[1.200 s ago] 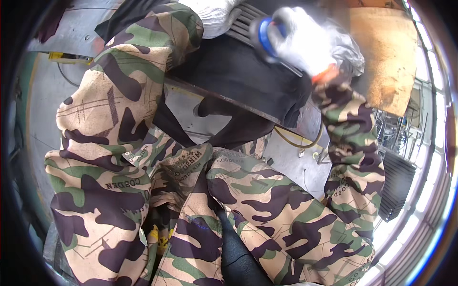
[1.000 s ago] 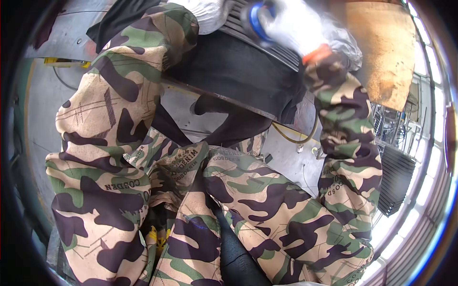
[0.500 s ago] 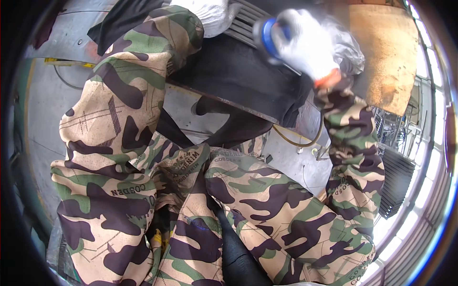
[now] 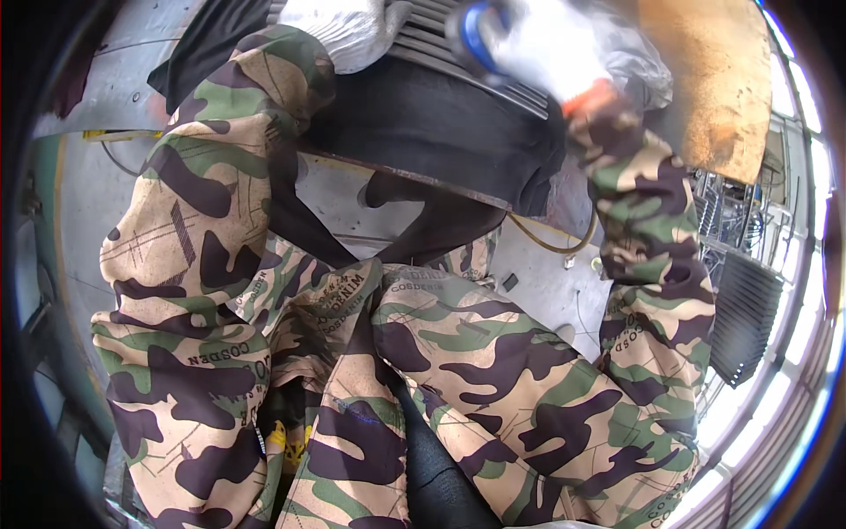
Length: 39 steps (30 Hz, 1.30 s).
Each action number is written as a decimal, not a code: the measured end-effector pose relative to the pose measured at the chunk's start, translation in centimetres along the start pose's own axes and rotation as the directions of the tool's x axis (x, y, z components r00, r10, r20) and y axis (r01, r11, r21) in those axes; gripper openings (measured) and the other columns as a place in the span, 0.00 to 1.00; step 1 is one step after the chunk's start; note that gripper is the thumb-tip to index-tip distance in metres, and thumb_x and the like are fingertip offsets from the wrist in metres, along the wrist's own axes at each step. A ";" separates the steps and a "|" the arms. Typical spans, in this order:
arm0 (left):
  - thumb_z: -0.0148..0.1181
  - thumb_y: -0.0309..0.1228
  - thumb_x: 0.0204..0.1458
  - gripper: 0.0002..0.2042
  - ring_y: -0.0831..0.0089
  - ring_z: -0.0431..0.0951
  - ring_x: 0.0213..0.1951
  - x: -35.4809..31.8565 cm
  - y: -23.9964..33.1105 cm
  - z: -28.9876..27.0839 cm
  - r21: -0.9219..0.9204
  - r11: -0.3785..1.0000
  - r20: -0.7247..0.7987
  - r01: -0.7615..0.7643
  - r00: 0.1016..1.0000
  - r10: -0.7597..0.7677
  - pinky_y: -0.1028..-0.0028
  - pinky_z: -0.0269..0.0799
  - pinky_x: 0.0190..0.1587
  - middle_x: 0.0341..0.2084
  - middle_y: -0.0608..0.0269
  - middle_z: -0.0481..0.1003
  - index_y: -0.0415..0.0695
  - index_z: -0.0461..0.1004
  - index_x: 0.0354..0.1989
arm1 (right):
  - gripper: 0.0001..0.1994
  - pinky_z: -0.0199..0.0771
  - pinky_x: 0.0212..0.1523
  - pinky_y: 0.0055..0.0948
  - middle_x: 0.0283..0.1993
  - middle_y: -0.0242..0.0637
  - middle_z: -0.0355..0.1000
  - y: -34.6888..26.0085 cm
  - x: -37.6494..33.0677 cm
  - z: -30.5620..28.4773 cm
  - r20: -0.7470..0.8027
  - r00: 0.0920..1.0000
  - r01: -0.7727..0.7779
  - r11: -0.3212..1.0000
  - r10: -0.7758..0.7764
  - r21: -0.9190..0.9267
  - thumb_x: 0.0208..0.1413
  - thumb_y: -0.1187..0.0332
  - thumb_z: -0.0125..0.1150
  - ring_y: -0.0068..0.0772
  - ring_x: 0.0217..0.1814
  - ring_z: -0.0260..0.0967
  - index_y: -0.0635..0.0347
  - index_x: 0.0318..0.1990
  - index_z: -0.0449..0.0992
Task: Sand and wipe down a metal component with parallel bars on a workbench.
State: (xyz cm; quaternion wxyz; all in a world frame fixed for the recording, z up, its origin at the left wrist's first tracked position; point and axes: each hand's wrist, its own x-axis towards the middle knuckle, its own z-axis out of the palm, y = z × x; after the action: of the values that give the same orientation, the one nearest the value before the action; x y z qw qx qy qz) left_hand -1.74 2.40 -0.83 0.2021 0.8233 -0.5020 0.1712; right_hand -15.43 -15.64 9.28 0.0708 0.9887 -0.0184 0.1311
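My left hand [image 4: 348, 33], in a white knit glove, is closed at the left part of a grey slatted metal piece [image 4: 515, 93]; its fingers are partly cut off by the upper edge. Smeared by motion, my white-gloved right hand [image 4: 551, 53] is closed around a round thing with a blue rim [image 4: 477, 37], whose kind I cannot make out. That round thing is over the bars, right of my left hand. Beneath the metal piece, a black cloth [image 4: 423, 123] covers the near part of the work table.
Right of my right hand are crumpled clear plastic [image 4: 648, 75] and a stained brown board [image 4: 718, 88]. A yellowish hose [image 4: 560, 257] loops below the table's right corner. Metal racks [image 4: 740, 216] and a dark ribbed panel [image 4: 745, 317] stand far right.
My right hand has moved left and up along the bars with the blue-rimmed thing. My left hand and sleeve are farther left in view. More of the slatted piece shows.
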 end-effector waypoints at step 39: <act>0.54 0.46 0.62 0.25 0.45 0.72 0.59 4.3 -0.3 0.6 -0.001 1.000 0.019 -0.027 0.999 0.027 0.51 0.62 0.66 0.53 0.43 0.76 0.35 0.75 0.56 | 0.11 0.78 0.43 0.48 0.37 0.50 0.74 1.0 0.4 0.2 0.057 0.996 -0.074 0.997 0.074 0.000 0.58 0.58 0.60 0.55 0.41 0.76 0.56 0.39 0.78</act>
State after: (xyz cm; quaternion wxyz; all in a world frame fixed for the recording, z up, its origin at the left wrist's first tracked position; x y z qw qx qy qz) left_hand 0.44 -1.04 0.73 0.1954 0.8178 -0.5152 0.1660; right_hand -15.03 -16.63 9.34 0.0645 0.9907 -0.0568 0.1053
